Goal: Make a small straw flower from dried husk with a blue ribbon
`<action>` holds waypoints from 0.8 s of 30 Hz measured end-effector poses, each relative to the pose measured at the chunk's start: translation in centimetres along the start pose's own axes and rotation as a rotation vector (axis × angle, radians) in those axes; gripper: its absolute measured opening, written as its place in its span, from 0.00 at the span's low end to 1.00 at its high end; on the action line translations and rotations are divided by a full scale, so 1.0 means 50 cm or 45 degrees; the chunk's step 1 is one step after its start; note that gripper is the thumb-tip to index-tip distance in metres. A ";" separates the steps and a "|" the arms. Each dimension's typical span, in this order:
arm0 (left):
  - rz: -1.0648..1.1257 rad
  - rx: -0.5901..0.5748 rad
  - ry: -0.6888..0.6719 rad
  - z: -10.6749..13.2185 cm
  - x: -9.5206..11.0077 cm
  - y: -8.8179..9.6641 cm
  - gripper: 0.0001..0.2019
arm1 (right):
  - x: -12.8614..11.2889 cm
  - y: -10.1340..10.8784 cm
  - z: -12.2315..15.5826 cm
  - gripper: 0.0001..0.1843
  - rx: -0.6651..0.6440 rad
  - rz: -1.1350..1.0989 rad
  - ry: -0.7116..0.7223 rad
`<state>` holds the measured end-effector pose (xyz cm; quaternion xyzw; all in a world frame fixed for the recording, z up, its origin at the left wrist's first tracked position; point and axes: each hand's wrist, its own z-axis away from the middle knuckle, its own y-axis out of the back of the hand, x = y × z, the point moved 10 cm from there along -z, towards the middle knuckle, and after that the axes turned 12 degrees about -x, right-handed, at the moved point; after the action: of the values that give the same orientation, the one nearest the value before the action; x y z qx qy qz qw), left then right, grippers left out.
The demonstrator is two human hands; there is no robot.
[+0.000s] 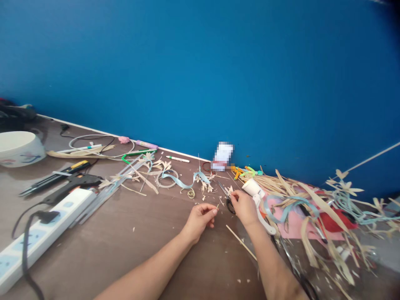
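1. Evidently, the left hand (199, 221) hovered low over the brown tabletop (150, 254), its forearm angled up from the lower left, fingers curled and thumb laid against the index finger.
2. Those 2 digits pinched a tiny thin strip (218, 206), which poked up at their tips, between the 2 hands.
3. Opposite, the right hand (245, 207) bent inward at the wrist, fingertips drawn together beside a pale petal-like scrap (229, 191); whether they gripped it, I couldn't tell.
4. Black-handled scissors (230, 206) lay just beside those fingers.
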<state>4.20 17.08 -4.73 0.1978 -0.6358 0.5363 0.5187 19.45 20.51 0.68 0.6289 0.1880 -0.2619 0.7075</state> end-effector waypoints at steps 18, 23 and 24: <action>0.007 -0.024 -0.213 0.002 0.032 0.001 0.16 | -0.047 -0.122 0.078 0.10 -0.207 -1.090 0.056; -0.035 -0.006 -0.182 0.001 0.030 0.004 0.17 | -0.045 -0.130 0.081 0.11 -0.264 -1.151 0.026; -0.040 -0.001 -0.178 0.001 0.030 0.004 0.17 | -0.043 -0.133 0.082 0.12 -0.268 -1.165 0.021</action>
<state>3.44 17.56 -3.53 0.2447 -0.6675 0.5128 0.4813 13.45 16.28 -2.70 0.4083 0.4772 -0.5215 0.5776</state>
